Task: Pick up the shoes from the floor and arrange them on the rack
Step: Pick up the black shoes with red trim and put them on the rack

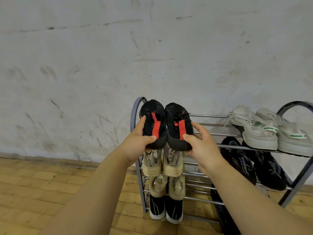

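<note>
A person's two bare forearms reach forward toward a metal shoe rack (211,116) standing against a scuffed white wall (84,65). The left hand (137,141) grips the heel of a black shoe with a red strip (153,122), thumb across the back. The right hand (201,143) grips the heel of the matching black and red shoe (177,126) the same way. The two shoes are held side by side, touching, toes pointing at the wall, at the left end of the rack's top tier. On the right of the top tier sits a pair of white sneakers with green marks (264,129). Below them lies a pair of black sneakers (254,165). Under the held shoes, two beige pairs (162,163) fill the tiers below, and a black pair with white soles (166,209) sits lowest. The floor (42,192) is yellowish wood parquet
</note>
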{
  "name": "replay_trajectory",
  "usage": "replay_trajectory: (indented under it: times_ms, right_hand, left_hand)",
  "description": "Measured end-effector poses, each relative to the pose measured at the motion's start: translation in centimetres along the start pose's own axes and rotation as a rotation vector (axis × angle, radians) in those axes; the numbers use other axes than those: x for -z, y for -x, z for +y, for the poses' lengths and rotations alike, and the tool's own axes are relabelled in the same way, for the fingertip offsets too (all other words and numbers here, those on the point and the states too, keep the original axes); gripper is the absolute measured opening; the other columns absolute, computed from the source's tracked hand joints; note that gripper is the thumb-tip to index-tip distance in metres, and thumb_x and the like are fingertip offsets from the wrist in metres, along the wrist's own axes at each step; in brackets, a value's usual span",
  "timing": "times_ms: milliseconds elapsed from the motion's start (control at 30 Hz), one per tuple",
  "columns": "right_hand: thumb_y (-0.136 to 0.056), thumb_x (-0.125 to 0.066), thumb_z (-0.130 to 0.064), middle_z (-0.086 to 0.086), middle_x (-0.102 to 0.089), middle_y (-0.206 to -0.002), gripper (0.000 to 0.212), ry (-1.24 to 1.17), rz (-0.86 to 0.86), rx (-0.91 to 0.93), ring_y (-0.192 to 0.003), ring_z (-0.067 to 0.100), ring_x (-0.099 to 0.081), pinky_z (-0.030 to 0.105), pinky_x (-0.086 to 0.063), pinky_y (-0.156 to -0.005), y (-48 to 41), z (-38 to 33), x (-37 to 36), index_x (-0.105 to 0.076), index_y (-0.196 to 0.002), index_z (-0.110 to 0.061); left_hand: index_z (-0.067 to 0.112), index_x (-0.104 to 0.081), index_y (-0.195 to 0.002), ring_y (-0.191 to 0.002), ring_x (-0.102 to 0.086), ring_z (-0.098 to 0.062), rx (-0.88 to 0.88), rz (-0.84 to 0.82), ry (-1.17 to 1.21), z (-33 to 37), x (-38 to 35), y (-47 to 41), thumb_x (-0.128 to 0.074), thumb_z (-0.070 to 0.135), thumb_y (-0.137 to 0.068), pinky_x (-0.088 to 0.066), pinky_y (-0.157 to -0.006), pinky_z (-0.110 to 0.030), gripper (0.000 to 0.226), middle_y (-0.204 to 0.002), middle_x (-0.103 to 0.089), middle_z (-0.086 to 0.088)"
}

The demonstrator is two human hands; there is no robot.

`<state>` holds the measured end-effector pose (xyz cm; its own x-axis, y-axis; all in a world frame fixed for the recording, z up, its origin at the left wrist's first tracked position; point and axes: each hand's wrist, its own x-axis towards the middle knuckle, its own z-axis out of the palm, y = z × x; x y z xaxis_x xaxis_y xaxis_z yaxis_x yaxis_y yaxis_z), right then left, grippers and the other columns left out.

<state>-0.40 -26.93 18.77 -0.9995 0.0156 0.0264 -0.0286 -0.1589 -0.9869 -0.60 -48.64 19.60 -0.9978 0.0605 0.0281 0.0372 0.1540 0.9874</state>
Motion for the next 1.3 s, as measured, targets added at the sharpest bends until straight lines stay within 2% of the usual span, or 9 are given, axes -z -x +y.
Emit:
replay_trajectory:
  times_ms: [233,367,633,700,767,900,1000,1100,1300]
  right_hand:
    - [-0.096,-0.06,-0.005,0.004,-0.074,-0.11,0.045,-0.015,0.116,0.017,-0.1,0.022,-0.074,0.053,-0.06,-0.091,-1.6,1.8,-1.9,-0.058,-0.115,-0.046]
    - [-0.098,-0.061,-0.006,0.003,-0.073,-0.113,0.043,-0.027,0.14,0.009,-0.102,0.022,-0.073,0.052,-0.06,-0.091,-1.5,1.5,-2.1,-0.054,-0.115,-0.045]
    - [-0.106,-0.051,-0.04,0.001,-0.066,-0.129,0.051,0.175,0.008,-0.062,-0.082,0.023,-0.079,0.046,-0.064,-0.081,-1.2,0.8,-2.0,-0.033,-0.153,-0.049]
    - [-0.104,-0.053,-0.041,-0.002,-0.065,-0.129,0.052,0.232,0.013,-0.044,-0.081,0.023,-0.079,0.044,-0.064,-0.079,-0.9,0.6,-1.6,-0.035,-0.151,-0.05]
    - [-0.101,-0.058,-0.033,-0.007,-0.058,-0.136,0.055,0.327,0.029,0.017,-0.092,0.02,-0.076,0.034,-0.059,-0.078,-0.4,0.3,-1.0,-0.038,-0.15,-0.047]
    - [-0.09,-0.064,-0.032,-0.004,-0.043,-0.152,0.066,0.8,0.099,0.172,-0.135,0.015,-0.045,0.036,-0.04,-0.105,0.4,0.1,-0.1,-0.04,-0.152,-0.035]
    - [-0.09,-0.064,-0.041,0.0,-0.051,-0.144,0.062,0.968,0.17,0.258,-0.134,0.024,-0.043,0.041,-0.039,-0.109,0.6,-0.2,0.0,-0.046,-0.148,-0.03]
    - [-0.091,-0.063,-0.05,-0.001,-0.057,-0.141,0.062,1.096,0.187,0.317,-0.133,0.026,-0.045,0.043,-0.038,-0.11,0.4,-0.5,0.4,-0.048,-0.148,-0.029]
    - [-0.095,-0.055,-0.061,-0.002,-0.059,-0.143,0.066,1.027,0.069,0.17,-0.128,0.023,-0.057,0.039,-0.048,-0.097,-0.2,0.0,1.4,-0.035,-0.154,-0.038]
  left_hand:
    - [0.046,-0.02,-0.161,-0.116,-0.068,-0.029,0.038,-0.016,-0.028,-1.5,1.4,-1.7,-0.06,0.009,-0.1,-0.059,-0.096,-0.053,0.082,-0.147,-0.055,-0.005]
    - [0.048,-0.018,-0.161,-0.111,-0.065,-0.022,0.018,-0.002,-0.054,-1.2,1.2,-1.8,-0.052,0.007,-0.102,-0.059,-0.082,-0.037,0.08,-0.143,-0.056,-0.001]
    - [0.058,-0.011,-0.158,-0.083,-0.074,-0.022,-0.009,0.12,-0.185,-1.0,-0.2,-1.6,-0.048,0.033,-0.104,-0.056,-0.059,-0.023,0.07,-0.14,-0.058,0.001]
    - [0.055,-0.015,-0.159,-0.098,-0.074,-0.021,-0.037,0.19,-0.318,-1.5,-0.2,-0.9,-0.048,0.049,-0.102,-0.061,-0.073,-0.028,0.067,-0.148,-0.056,0.002]
    - [0.045,-0.02,-0.161,-0.13,-0.06,-0.02,-0.095,0.262,-0.528,-2.0,-0.5,-0.1,-0.05,0.056,-0.1,-0.051,-0.105,-0.038,0.07,-0.159,-0.045,0.006]
    - [0.038,-0.028,-0.158,-0.127,-0.05,-0.023,-0.257,0.463,-0.811,-1.9,-1.1,0.8,-0.062,0.058,-0.091,-0.048,-0.098,-0.035,0.078,-0.144,-0.038,-0.001]
    - [0.041,-0.019,-0.159,-0.141,-0.034,-0.027,-0.197,0.515,-0.662,-1.7,-0.4,0.2,-0.071,0.056,-0.085,-0.044,-0.109,-0.045,0.091,-0.155,-0.027,-0.004]
    - [0.043,-0.005,-0.163,-0.155,-0.025,-0.023,-0.119,0.38,-0.383,-2.3,0.2,-0.1,-0.075,0.051,-0.086,-0.035,-0.119,-0.048,0.104,-0.17,-0.018,0.005]
    - [0.044,-0.006,-0.163,-0.155,-0.025,-0.017,-0.117,0.332,-0.283,-3.3,0.6,-0.5,-0.079,0.051,-0.085,-0.033,-0.12,-0.045,0.107,-0.171,-0.016,0.014]
